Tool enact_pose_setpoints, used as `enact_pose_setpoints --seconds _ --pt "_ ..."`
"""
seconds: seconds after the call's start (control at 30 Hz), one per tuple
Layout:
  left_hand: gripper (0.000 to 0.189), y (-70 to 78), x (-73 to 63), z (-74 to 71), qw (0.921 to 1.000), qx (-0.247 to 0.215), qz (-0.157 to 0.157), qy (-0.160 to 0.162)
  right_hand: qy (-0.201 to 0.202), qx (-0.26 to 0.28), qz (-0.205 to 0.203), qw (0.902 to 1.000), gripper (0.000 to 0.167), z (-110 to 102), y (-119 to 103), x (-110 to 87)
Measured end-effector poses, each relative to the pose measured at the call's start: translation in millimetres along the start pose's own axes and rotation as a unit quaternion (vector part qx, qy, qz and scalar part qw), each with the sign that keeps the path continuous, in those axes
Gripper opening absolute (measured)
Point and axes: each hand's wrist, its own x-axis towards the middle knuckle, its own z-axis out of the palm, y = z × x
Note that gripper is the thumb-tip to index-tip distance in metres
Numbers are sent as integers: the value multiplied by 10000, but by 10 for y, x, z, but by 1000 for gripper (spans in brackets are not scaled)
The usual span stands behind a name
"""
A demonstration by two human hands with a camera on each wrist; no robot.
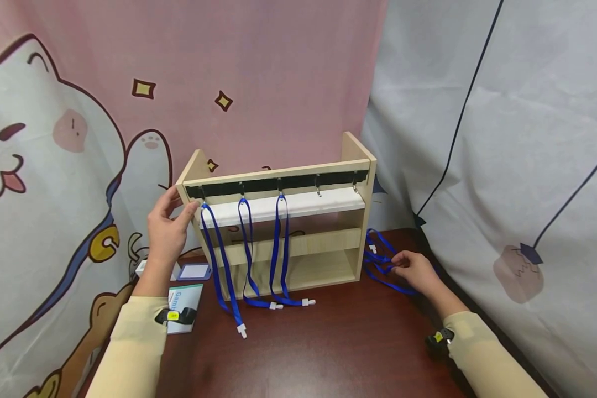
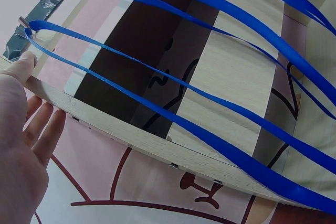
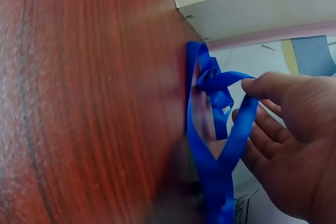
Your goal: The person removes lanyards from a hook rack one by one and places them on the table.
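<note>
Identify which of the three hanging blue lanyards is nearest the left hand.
The leftmost lanyard, on the end hook beside the left hand, which grips the rack; the other two lanyards hang from hooks farther right.

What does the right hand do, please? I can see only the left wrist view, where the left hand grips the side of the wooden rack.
Observer: The right hand pinches a blue lanyard beside the wooden rack.
Operator: Thank you. Is there any free place for hanging it?
Observer: Of five hooks, two are bare: counting from the left, the fourth hook and the fifth hook.
Operator: And how do the three hanging lanyards finish at the bottom?
Observer: Each one ends in a white clip.
</note>
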Motion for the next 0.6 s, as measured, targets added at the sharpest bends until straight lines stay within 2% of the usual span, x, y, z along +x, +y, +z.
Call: enact_pose_setpoints --seconds 0.37,0.6 --pt "55 -6 7 0 10000 93 -18 4 -318 232 -155 9991 20 -50 -178 -19" --pt "56 -9 10 3 9999 81 -56 22 -277 469 -240 9982 21 -89 -341 -16"
